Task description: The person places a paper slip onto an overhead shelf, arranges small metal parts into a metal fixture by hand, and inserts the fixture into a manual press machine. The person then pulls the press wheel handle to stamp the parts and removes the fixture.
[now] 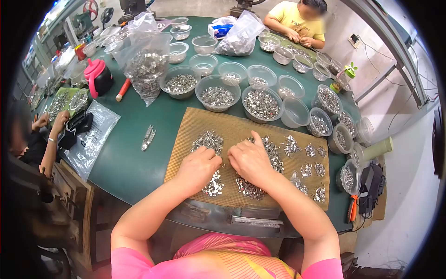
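Note:
My left hand [199, 168] is over the left piles of small silvery metal pieces [213, 185] on a woven tan mat [186, 128]. Its fingers are curled in and pressed together, and whatever they may hold is hidden beneath. Close by on the right, my right hand [251, 160] bends down over a larger heap of metal pieces [274, 158], the thumb side turned inward. Its fingertips are also out of sight under the hand. Smaller sorted piles [305, 170] lie along the mat's right side.
Clear plastic bowls of metal pieces [218, 96] line the mat's back and right. A bulging plastic bag [146, 65], a pink-lidded mug [98, 76] and a red-handled tool [123, 89] stand at left. Co-workers sit at left and back right. An orange-handled tool [352, 209] lies right.

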### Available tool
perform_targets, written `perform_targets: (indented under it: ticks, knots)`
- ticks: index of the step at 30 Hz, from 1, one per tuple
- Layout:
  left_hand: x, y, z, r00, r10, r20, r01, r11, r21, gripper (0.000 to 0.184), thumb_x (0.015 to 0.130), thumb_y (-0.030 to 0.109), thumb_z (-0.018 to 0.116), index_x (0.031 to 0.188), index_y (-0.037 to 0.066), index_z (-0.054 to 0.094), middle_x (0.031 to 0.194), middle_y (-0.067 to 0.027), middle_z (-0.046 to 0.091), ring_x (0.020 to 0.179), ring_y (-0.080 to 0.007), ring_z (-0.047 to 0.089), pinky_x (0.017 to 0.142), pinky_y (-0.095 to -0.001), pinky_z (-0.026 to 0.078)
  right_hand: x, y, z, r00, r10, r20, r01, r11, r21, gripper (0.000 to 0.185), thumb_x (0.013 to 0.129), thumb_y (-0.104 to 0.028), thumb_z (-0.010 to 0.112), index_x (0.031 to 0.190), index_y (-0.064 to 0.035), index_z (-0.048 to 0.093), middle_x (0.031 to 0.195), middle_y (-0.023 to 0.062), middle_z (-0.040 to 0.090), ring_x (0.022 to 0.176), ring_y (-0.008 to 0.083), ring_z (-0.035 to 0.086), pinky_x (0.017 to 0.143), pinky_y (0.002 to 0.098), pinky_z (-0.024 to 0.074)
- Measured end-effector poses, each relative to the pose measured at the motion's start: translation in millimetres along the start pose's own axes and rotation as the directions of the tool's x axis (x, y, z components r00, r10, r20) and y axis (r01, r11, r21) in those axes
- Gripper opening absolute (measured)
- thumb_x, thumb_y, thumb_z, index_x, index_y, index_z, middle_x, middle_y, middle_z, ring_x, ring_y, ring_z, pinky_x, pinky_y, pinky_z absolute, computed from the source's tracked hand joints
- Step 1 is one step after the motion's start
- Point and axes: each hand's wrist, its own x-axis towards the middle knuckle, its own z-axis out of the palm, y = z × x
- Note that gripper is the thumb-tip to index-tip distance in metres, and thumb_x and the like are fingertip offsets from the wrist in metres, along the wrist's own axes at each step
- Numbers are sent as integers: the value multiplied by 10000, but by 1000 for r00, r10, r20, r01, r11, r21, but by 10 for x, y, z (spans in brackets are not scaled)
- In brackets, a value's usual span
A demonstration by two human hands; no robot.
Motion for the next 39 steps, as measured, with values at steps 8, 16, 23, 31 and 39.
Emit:
perform_targets:
  ticks: [8, 16, 23, 31, 39]
  knots:
    - [32, -27, 7, 1000, -26, 0, 26, 994, -110, 98, 817, 68, 753, 881, 84, 680, 873, -93, 609, 869, -315, 615, 795, -419, 524, -938, -52, -587, 987, 156, -48, -132, 937, 324, 102, 886, -104, 749, 964, -100, 683, 927, 57, 714, 969, 256, 701, 1139, 583, 381]
    - [76, -10, -139, 988, -142, 55, 151, 964, -220, 108, 857, 58, 728, 922, 47, 642, 898, -108, 653, 903, -331, 632, 783, -440, 506, -1824, -370, -757, 963, 232, 139, -270, 856, 442, 102, 926, -83, 722, 1011, -95, 668, 1041, 57, 723, 1115, 260, 683, 1166, 562, 365]
    - [86, 2, -219, 951, -289, 110, 309, 900, -307, 103, 887, 34, 691, 962, 23, 621, 905, -136, 680, 903, -333, 661, 796, -433, 519, -2001, -444, -625, 956, 279, 91, -287, 828, 481, 119, 941, -92, 716, 1038, -95, 646, 1059, 56, 715, 1140, 266, 672, 1167, 564, 356]
    - [49, -15, -216, 972, -225, 74, 237, 909, -342, 121, 915, 38, 694, 1035, 27, 695, 960, -128, 688, 936, -341, 665, 825, -429, 520, -2003, -500, -557, 973, 232, -5, -214, 908, 360, 195, 897, -56, 747, 1048, -94, 629, 1063, 53, 706, 1106, 259, 678, 1162, 564, 365]
    - [67, -33, -186, 975, -212, 67, 222, 914, -341, 102, 913, 99, 740, 990, 41, 709, 941, -110, 694, 902, -299, 676, 785, -396, 534, -2023, -530, -495, 979, 186, -83, -156, 947, 279, 259, 840, -20, 774, 1040, -81, 620, 1068, 63, 712, 1074, 263, 698, 1126, 566, 421]
